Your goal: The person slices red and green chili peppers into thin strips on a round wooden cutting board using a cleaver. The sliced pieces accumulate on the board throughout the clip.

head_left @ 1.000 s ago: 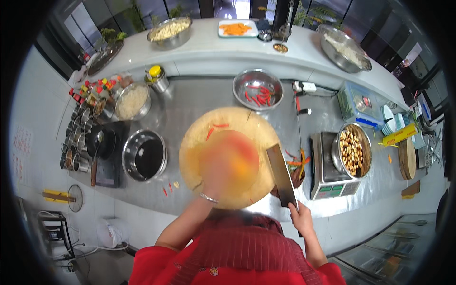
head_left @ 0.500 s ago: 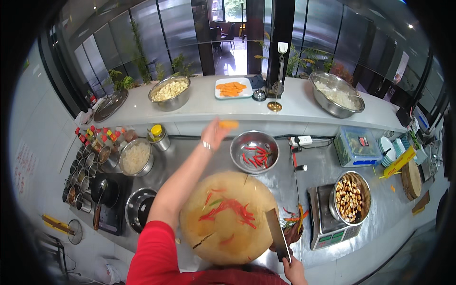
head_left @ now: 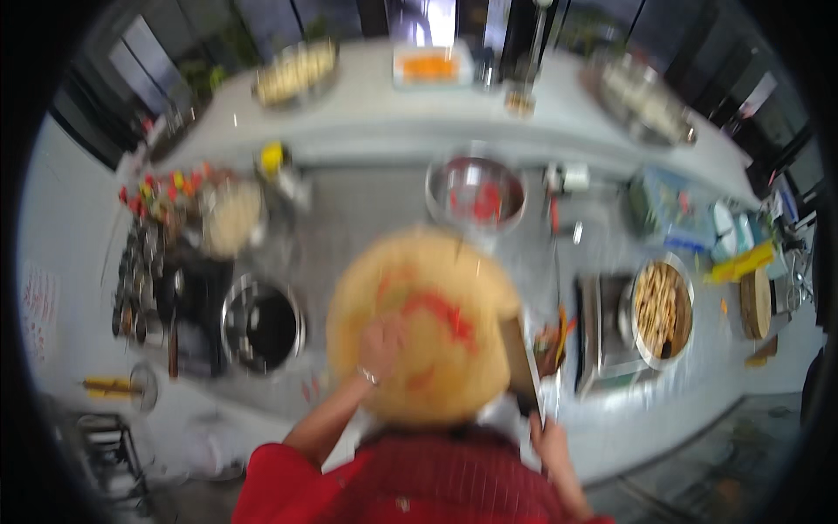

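On the board (head_left: 476, 375): red strips (head_left: 447, 316) are scattered, judged already cut; surface round, pale, wooden.
Left hand (head_left: 382, 345): seen over the board, near the strips; blurred, finger spread and any hold cannot be told.
Right hand (head_left: 548, 438): fingers wrapped round the cleaver (head_left: 522, 362), flat, steel.
Bowl (head_left: 438, 196): round, shiny metal; red chillies (head_left: 478, 204) left inside, judged uncut.

Red pepper strips (head_left: 449, 316) are scattered on round wooden board (head_left: 419, 258); broad-bladed cleaver (head_left: 521, 362) is held slanted at board's right edge.
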{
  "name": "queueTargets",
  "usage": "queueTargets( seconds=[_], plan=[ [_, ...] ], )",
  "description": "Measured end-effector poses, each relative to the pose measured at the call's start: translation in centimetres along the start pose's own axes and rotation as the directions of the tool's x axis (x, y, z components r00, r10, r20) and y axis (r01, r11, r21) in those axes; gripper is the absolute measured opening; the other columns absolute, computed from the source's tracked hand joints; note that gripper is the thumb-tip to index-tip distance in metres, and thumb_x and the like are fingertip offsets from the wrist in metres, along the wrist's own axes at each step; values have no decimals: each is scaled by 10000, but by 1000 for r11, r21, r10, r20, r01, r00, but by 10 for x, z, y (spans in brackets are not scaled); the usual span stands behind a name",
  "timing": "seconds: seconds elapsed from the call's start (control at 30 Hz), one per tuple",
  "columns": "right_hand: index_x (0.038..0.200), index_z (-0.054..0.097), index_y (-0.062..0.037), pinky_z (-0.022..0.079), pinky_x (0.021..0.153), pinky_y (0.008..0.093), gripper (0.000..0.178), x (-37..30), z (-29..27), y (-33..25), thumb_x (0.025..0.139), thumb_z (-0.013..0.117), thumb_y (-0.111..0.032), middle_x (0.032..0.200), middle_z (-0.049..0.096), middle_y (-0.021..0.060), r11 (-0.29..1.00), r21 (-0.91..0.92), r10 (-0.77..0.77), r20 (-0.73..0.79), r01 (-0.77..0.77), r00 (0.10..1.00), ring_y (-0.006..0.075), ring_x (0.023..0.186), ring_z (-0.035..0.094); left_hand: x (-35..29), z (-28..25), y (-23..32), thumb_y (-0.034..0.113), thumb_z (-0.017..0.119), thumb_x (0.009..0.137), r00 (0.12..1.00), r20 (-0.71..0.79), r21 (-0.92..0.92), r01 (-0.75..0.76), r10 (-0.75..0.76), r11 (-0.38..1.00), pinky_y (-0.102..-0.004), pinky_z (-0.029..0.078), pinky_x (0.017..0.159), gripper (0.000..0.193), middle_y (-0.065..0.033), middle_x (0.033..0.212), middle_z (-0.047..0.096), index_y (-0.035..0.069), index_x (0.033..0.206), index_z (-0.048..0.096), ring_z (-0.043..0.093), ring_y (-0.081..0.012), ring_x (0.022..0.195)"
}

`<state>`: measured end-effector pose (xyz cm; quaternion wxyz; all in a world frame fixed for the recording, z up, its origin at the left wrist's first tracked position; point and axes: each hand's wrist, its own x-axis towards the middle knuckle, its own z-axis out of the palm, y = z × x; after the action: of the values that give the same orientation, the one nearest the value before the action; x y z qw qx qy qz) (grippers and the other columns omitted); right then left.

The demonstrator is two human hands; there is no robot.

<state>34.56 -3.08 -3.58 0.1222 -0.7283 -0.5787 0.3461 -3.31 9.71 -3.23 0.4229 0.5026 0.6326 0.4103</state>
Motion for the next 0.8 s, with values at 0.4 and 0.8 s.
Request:
queueTargets(
  seconds=[0.4,0.8],
  plan=[
    [1023,618,6,438,499,387,202,-9,-33,-31,944,579,-176,577,573,159,994,57,-93,89,88,992,276,498,572,-109,62,-33,99,728,742,920,-77,672,-238,385,702,-388,451,830,267,-84,1064,599,71,1003,679,555,-284,953],
    [1093,650,-114,505,586,475,219,-21,-40,-60,905,608,-218,669,639,195,869,-312,-308,265,384,913,393,648,638,-115,51,-50,50,610,742,826,188,579,-531,532,619,-377,457,842,247,-96,1103,580,48,980,676,551,-272,982]
  ],
)
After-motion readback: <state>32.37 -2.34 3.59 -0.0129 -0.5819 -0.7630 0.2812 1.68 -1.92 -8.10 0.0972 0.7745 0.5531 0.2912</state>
